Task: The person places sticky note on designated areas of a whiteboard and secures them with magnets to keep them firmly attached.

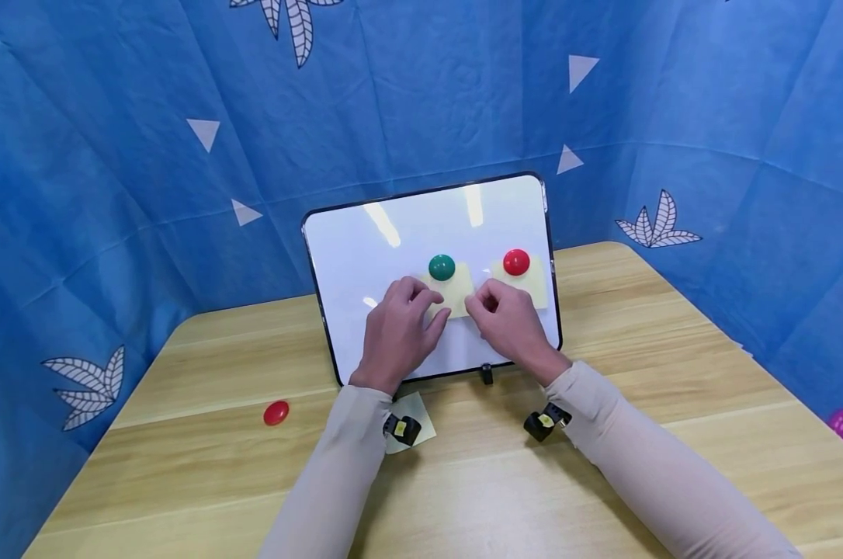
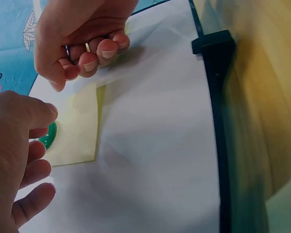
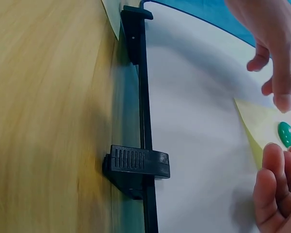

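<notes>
On a white board (image 1: 365,326) with a black frame, a green round magnet (image 1: 442,268) sits at the top of a pale yellow sticky note (image 1: 458,290). The left hand (image 1: 402,330) is in front of that note's left side, thumb and index finger apart, holding nothing. Near the note's right edge is the right hand (image 1: 508,317), its fingers curled and thumb close to the index finger, nothing visible between them. To its upper right, a red round magnet (image 1: 516,262) lies on a second yellow note (image 1: 535,289). The left wrist view shows the green magnet (image 2: 49,136) partly behind the left fingers.
The board leans upright on a wooden table (image 1: 205,466), in black clip feet (image 3: 138,161). A loose red magnet (image 1: 276,413) lies on the table at the left. Another pale note (image 1: 416,411) is under the left wrist. A blue patterned cloth (image 1: 421,101) hangs behind.
</notes>
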Tool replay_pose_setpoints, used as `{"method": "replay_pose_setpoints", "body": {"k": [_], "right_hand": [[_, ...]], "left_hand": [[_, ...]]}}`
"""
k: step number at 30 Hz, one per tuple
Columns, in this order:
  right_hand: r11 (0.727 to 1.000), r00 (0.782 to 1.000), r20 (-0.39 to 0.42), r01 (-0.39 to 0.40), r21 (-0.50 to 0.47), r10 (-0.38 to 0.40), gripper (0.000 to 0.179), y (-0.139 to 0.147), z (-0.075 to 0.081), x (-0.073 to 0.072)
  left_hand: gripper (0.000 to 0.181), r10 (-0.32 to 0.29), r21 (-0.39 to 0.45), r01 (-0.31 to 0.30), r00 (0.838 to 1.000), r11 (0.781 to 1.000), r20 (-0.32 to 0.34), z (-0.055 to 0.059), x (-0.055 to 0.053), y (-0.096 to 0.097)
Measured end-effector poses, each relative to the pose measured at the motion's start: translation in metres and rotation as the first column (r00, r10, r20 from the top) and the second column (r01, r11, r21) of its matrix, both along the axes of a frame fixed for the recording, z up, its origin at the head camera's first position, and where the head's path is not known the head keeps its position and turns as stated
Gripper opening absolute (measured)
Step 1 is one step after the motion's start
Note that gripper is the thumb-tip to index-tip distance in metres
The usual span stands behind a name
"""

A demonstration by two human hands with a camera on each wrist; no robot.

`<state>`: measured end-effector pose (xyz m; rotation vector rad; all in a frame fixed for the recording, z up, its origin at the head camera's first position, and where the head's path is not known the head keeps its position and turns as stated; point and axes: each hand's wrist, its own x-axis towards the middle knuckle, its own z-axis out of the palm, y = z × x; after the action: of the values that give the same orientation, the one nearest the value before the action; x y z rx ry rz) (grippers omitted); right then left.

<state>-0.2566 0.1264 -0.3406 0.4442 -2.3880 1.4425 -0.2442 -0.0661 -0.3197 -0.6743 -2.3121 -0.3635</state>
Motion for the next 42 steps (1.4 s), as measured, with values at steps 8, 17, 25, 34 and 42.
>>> {"method": "replay_pose_setpoints", "body": {"k": [8, 17, 25, 34, 42], "right_hand": [[0.999, 0.999, 0.007, -0.04, -0.01, 0.04, 0.019, -0.001, -0.001, 0.002], [0.994, 0.994, 0.031, -0.109, 0.003, 0.109, 0.019, -0.009, -0.004, 0.006], [0.986, 0.987, 0.036, -0.16, 0.035, 0.159, 0.02, -0.014, -0.009, 0.009], [0.979, 0.981, 0.022, -0.192, 0.063, 0.191, 0.019, -0.019, -0.008, 0.012], [0.966, 0.973, 0.01, -0.229, 0.117, 0.229, 0.017, -0.026, -0.011, 0.015]], "left_hand": [[0.017, -0.028, -0.03, 0.028, 1.0, 0.999, 0.014, -0.007, 0.006, -0.008], [0.014, -0.03, -0.034, 0.033, 0.997, 0.999, 0.07, -0.012, 0.015, -0.02], [0.012, -0.008, -0.044, 0.013, 0.994, 0.999, 0.109, -0.018, 0.021, -0.028], [0.011, -0.016, -0.072, 0.024, 0.993, 0.997, 0.119, -0.021, 0.025, -0.036], [0.012, 0.018, -0.051, -0.005, 0.968, 0.999, 0.249, -0.023, 0.03, -0.049]]}}
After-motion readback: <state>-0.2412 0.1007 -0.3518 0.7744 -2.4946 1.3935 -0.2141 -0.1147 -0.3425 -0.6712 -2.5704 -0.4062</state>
